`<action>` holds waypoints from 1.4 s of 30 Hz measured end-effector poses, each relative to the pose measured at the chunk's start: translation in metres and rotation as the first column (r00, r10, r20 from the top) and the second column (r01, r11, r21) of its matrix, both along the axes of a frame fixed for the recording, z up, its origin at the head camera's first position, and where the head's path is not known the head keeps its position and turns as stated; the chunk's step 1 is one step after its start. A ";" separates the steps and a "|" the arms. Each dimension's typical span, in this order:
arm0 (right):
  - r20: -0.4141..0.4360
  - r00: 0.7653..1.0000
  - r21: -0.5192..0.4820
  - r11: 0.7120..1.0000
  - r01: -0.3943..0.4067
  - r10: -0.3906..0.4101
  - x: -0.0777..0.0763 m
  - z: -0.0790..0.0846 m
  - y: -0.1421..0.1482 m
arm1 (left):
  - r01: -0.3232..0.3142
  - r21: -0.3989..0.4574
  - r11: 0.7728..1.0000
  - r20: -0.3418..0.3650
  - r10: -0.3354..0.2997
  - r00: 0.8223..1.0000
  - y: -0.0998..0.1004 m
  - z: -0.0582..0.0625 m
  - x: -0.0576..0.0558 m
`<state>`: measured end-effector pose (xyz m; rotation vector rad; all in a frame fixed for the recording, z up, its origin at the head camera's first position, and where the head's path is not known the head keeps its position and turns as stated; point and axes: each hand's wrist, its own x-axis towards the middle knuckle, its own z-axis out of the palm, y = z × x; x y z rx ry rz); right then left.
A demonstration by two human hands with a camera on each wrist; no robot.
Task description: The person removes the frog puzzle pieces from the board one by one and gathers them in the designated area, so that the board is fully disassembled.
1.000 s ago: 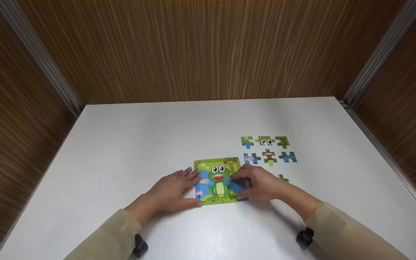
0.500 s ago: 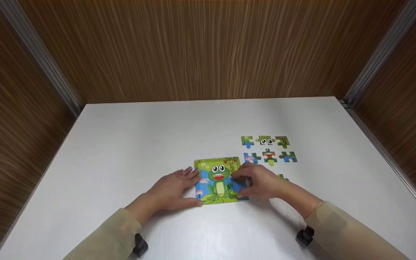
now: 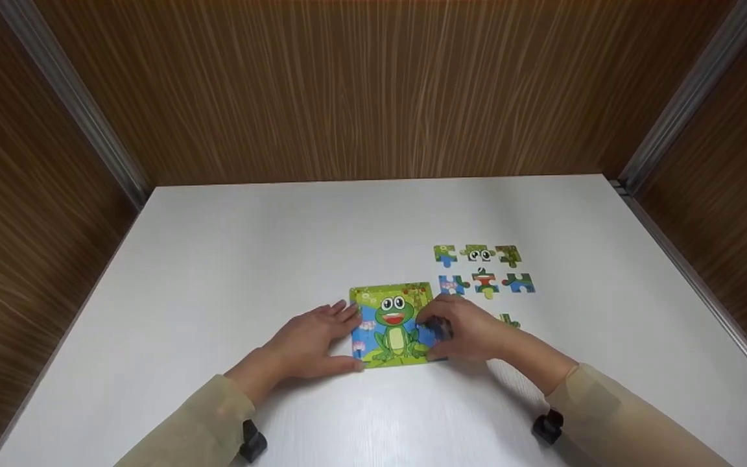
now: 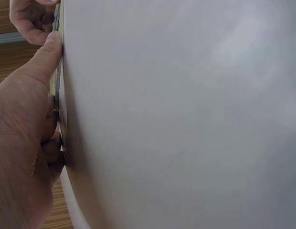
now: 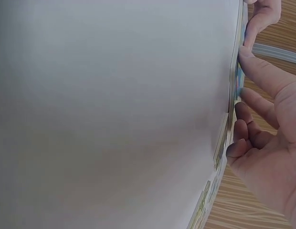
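Note:
A square frog puzzle board (image 3: 397, 340) lies flat on the white table in the head view. My left hand (image 3: 314, 344) rests at its left side, fingers extended along the edge and thumb by the near corner. My right hand (image 3: 467, 329) holds the board's right side with bent thumb and index finger; they cover part of the picture. In the right wrist view, that hand's other fingers (image 5: 253, 136) curl beside the board. Several loose jigsaw pieces lie right of the board, among them an eyes piece (image 3: 477, 254) and a mouth piece (image 3: 484, 283).
A green piece (image 3: 508, 320) shows partly behind my right wrist; that hand may cover others. The white table (image 3: 283, 240) meets a brown wood-grain panel (image 3: 373, 91) at the back. More panels stand left and right.
Both hands stay at the board's sides. The loose pieces keep their places; only a very slight shift of the view shows.

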<state>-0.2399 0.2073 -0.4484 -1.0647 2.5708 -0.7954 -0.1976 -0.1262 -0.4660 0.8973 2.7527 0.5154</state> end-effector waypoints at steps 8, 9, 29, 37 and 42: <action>-0.006 1.000 -0.022 1.000 -0.008 0.008 0.002 -0.002 -0.002 | -0.001 0.006 1.000 0.005 0.000 1.000 -0.001 0.000 0.000; -0.012 1.000 -0.021 1.000 -0.011 0.010 0.002 -0.003 -0.002 | -0.002 0.008 1.000 0.007 0.002 1.000 -0.001 0.000 -0.001; -0.095 0.993 -0.011 0.998 -0.066 0.064 -0.003 0.005 0.010 | -0.007 -0.002 1.000 -0.012 0.007 1.000 -0.002 -0.004 -0.003; -0.082 0.996 -0.043 0.999 0.033 -0.036 -0.009 0.017 0.050 | -0.016 0.003 1.000 -0.003 0.016 1.000 -0.001 -0.004 -0.003; -0.081 0.990 -0.029 0.993 0.117 -0.119 -0.013 0.019 0.083 | -0.013 0.006 1.000 0.001 0.013 1.000 -0.001 -0.004 -0.003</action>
